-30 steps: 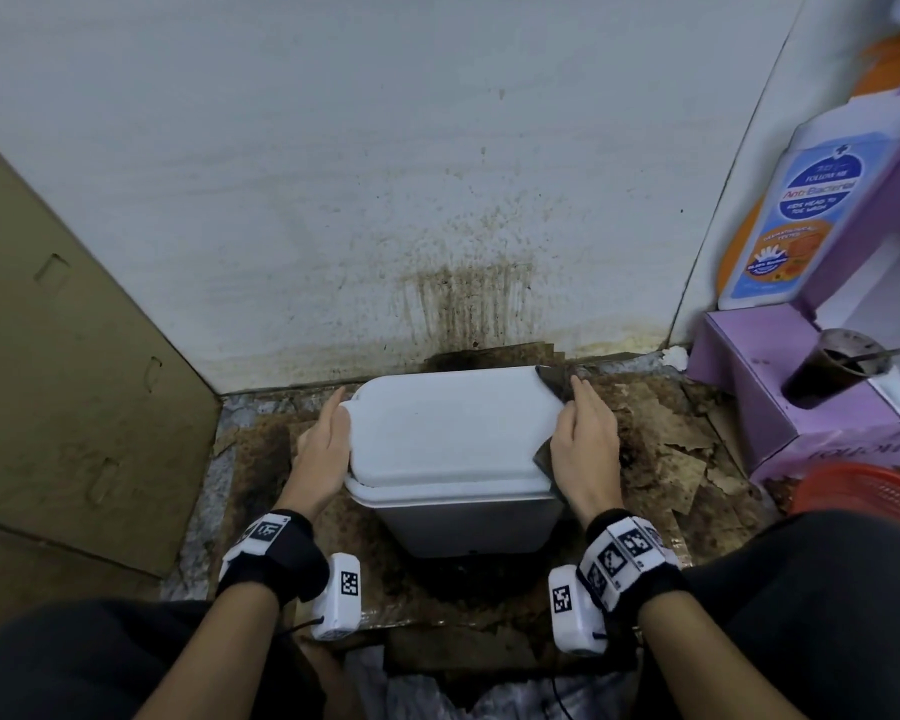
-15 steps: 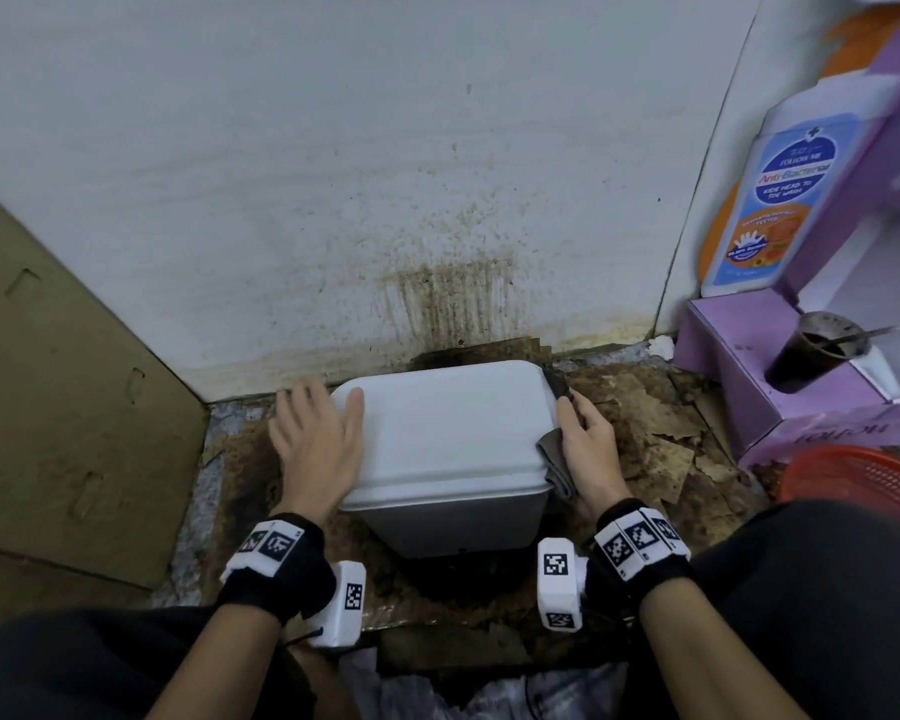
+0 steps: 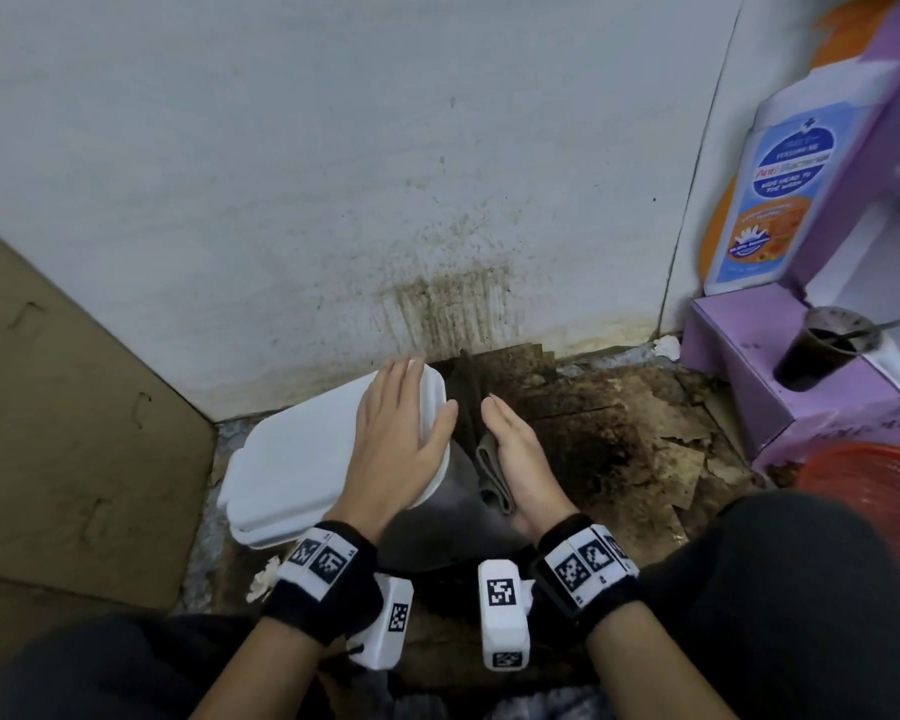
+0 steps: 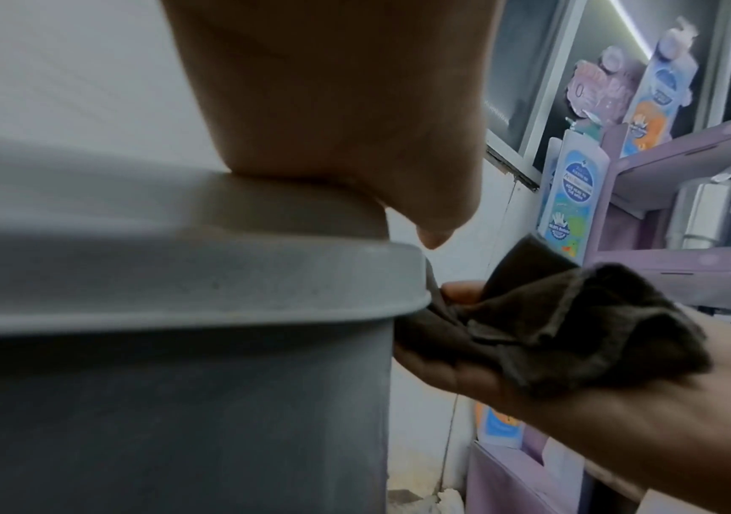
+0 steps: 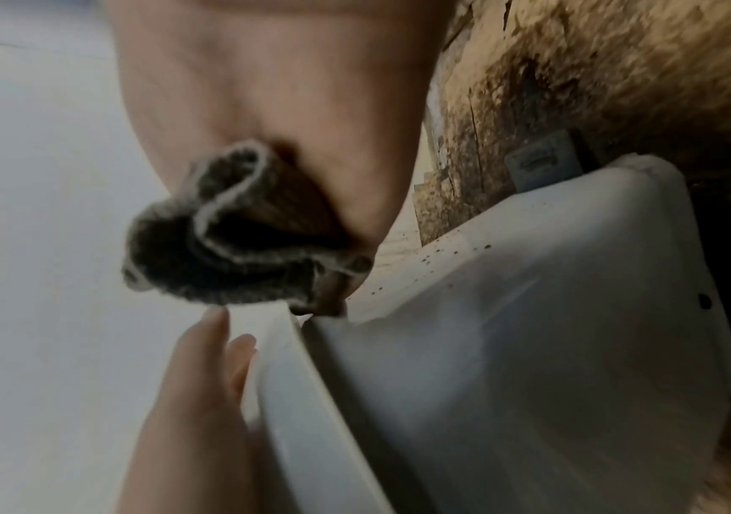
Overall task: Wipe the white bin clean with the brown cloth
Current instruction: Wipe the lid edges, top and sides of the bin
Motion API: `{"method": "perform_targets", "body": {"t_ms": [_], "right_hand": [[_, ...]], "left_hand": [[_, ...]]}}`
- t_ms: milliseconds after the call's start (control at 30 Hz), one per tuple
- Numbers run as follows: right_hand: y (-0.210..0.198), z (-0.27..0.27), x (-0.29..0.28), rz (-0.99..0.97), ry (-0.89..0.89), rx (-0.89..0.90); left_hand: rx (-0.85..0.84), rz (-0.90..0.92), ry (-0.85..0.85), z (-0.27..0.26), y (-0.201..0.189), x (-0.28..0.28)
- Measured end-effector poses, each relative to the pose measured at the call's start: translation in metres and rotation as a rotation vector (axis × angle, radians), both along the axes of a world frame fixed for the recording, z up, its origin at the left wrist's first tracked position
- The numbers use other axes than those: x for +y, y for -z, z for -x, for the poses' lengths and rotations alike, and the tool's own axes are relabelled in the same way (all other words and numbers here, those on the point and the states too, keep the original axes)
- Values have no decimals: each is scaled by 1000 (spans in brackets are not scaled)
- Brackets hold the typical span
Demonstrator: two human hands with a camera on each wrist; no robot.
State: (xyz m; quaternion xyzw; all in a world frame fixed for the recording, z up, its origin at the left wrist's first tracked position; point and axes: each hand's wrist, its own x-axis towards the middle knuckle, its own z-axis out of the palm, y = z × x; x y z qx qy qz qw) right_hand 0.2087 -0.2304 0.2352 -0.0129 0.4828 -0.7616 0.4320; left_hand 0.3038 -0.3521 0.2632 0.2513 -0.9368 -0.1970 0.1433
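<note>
**Cloth at the bin's side**

Head view: the left hand [image 3: 393,439] lies flat, fingers straight, on the white bin [image 3: 302,459] lid.

Left wrist view: the right hand [image 4: 530,382] grasps the brown cloth [image 4: 574,323] against the bin's wall below the rim.

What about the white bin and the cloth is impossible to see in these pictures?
- Inside of the white bin: its shut lid hides it in every view.
- Right fingers: in the head view the right hand and the brown cloth cover them.
- Bin's far side, facing the wall: hidden by the bin itself.
- Bin's foot: behind the left hand and wrist camera in the head view.
- Specks on the bin: blurred in the right wrist view.
</note>
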Motion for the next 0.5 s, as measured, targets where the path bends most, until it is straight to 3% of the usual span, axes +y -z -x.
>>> {"method": "perform_targets", "body": {"t_ms": [233,367,500], "right_hand": [[6,-10,-21,126,33,-128],[0,-22,-32,-58,156,239],[-2,-58,-57,-95,38,497]], "left_hand": [[-12,-45,-28,-21,-8,-35],[-30,-87,-47,-32,-13,-47],[-28,-127,-58,-38,-14,-52]]}}
